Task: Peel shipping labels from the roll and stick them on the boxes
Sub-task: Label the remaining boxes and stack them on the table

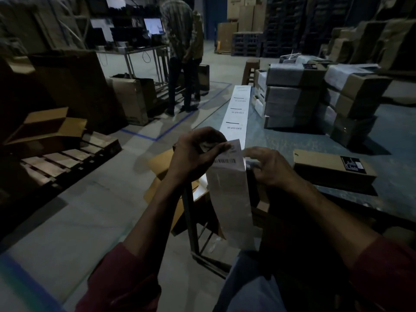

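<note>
Head view, left to right: a wooden pallet (pixel 67 158) lies on the floor at the far left. The left hand (pixel 195 152) has its fingers curled, thumb and fingertips pinching the top edge of the label strip (pixel 229 188), which hangs down toward the near edge. Just right of it, the right hand (pixel 270 167) holds loosely bent fingers against the strip's right edge; whether they pinch it is unclear. Farther right, a flat box (pixel 333 170) rests on the table (pixel 292 138), with stacked boxes (pixel 292 95) beyond.
</note>
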A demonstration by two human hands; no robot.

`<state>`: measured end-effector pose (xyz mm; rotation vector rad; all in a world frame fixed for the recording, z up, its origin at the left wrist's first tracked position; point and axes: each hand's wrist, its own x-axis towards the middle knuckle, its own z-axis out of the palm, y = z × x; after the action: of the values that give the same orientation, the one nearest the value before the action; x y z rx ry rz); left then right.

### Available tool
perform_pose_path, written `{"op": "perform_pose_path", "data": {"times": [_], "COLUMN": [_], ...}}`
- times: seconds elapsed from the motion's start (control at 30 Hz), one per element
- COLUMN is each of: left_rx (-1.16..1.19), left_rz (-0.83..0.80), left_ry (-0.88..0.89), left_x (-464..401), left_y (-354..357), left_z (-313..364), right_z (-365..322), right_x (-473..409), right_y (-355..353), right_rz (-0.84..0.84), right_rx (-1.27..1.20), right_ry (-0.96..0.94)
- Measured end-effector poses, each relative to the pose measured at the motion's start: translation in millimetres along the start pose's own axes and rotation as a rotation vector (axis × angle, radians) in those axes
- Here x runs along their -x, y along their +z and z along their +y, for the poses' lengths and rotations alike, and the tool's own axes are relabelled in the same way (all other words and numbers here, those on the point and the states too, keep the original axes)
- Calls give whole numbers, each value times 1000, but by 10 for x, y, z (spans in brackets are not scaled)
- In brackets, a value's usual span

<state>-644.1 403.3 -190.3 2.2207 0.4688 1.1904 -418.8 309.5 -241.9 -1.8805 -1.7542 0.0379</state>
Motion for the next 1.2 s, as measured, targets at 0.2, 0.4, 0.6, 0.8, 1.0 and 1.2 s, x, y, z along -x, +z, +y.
{"op": "perform_pose_path", "data": {"times": [0.2, 0.4, 0.6, 0.8, 1.0, 1.2], "left_rx": [-21, -3, 41, 50, -22, -39], "left_rz": [-15, -16, 11, 175, 303, 2], "left_ry": [11, -34, -79, 17, 146, 53], "left_x": [119, 276, 344, 119, -204, -250], "left_y": [-39, -101, -193, -385, -641, -517], "left_z": [35, -63, -58, 146, 371, 421], "right_z": [-130, -111, 218, 148, 85, -143], "right_x": [69, 28, -81, -171, -201, -105], "right_y": [129, 291, 390, 328, 291, -50], "right_rz": [-114, 265, 153, 41, 12, -115], "right_rx": [98, 191, 388, 453, 414, 198], "right_ry": [-192, -569, -584, -396, -376, -148]}}
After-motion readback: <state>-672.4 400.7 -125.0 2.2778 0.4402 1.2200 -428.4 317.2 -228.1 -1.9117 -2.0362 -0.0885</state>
